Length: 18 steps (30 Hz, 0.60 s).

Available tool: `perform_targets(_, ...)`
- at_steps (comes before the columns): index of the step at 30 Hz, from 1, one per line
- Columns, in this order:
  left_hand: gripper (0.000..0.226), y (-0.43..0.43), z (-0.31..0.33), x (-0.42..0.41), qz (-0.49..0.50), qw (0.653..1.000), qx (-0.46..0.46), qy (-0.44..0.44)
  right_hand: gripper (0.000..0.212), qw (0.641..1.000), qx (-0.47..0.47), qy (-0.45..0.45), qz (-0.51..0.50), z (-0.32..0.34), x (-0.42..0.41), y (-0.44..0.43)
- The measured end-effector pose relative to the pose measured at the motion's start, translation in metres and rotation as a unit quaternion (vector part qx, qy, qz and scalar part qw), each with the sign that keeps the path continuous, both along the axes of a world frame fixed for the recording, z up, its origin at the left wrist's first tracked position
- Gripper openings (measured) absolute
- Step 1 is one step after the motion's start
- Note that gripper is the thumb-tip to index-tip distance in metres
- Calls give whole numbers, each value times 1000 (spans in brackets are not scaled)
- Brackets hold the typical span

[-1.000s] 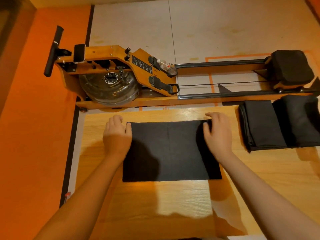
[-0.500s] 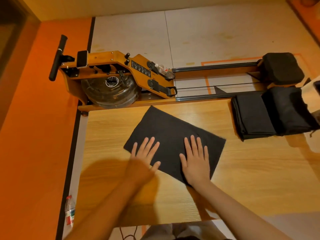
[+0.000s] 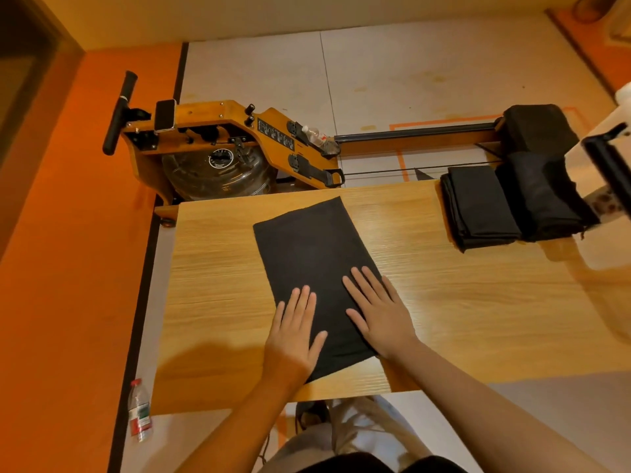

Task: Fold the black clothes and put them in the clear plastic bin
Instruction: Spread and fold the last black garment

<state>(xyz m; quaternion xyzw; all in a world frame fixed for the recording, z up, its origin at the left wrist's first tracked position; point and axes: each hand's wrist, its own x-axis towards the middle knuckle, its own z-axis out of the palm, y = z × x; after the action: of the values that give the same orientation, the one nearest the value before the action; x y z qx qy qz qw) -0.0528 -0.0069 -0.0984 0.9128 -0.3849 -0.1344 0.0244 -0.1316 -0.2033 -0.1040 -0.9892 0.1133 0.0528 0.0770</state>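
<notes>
On table (image 3: pixel 222 268): 1 black cloth (image 3: pixel 307 240); left hand (image 3: pixel 295 339), right hand (image 3: pixel 380 312) spread flat atop; 2 folded piles (image 3: pixel 481 206).

Wooden table (image 3: pixel 218 302), rowing machine (image 3: pixel 235 131) behind

Both forearms (image 3: pixel 478 397) are bare from the wrists to the bottom edge of the view, and so are the left hand (image 3: pixel 293 332) and right hand (image 3: pixel 379 312), with short, plain fingernails. At the very bottom a strip of a black top (image 3: pixel 358 465) shows. Above it lie light beige trousers (image 3: pixel 362 428), their cloth creased in soft folds. Beside them sits a dark rounded shape, perhaps a shoe (image 3: pixel 309 413), too dim to tell.
</notes>
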Motion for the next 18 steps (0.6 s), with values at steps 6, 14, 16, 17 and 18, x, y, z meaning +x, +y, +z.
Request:
perform_targets(6,71,16,11,2,-82,997,3,-14,63,997,17,-36,-68,2,-52,47)
perform_targets(14,110,57,-1,-38,-188,981,41,-36,78,998,17,-18,60,2,-110,49)
perform_targets(16,109,58,2,-40,-179,983,34,-33,83,998,3,-28,47,0,-109,49)
perform_targets(17,106,59,5,-42,-174,984,27,-32,89,998,0,-36,41,0,-109,50)
perform_targets(18,101,60,7,-45,-172,984,22,-31,92,998,-3,-46,40,0,-109,51)
